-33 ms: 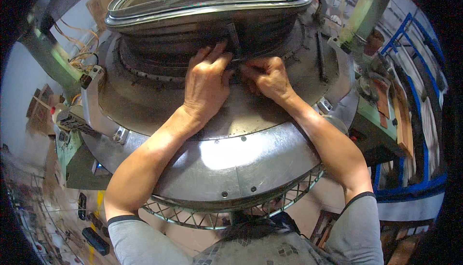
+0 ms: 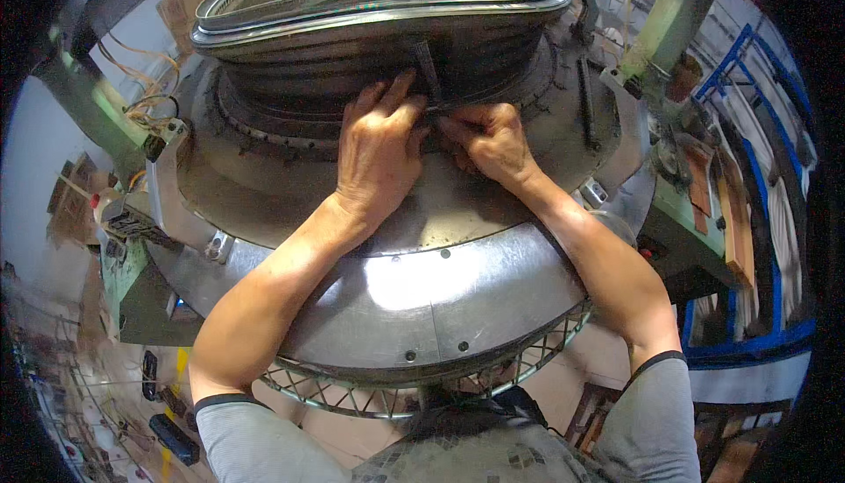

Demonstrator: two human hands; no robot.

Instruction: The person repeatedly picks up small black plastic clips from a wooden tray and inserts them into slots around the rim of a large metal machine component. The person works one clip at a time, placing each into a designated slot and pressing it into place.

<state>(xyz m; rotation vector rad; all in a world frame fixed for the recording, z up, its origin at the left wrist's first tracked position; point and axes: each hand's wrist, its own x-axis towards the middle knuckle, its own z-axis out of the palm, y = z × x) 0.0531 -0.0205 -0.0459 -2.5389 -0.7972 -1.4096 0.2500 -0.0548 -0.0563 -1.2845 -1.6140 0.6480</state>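
A large round metal machine fills the middle, with a dark drum (image 2: 308, 74) rising from its broad plate (image 2: 290, 184). My left hand (image 2: 378, 144) lies against the drum's lower front, its fingers stretched upward and its thumb side toward the narrow upright strip (image 2: 427, 69) on the drum. Just to the right, my right hand (image 2: 493, 140) is closed, with fingertips pinched at the foot of that strip. What those fingertips hold is too small and shadowed to name. The two hands almost meet there.
A shiny metal rim (image 2: 378, 18) tops the drum. A polished curved guard (image 2: 422, 307) runs beneath my forearms. Metal brackets (image 2: 163, 175) and green posts (image 2: 106, 113) flank the plate. A blue rack (image 2: 766, 175) with pale material stands at the right.
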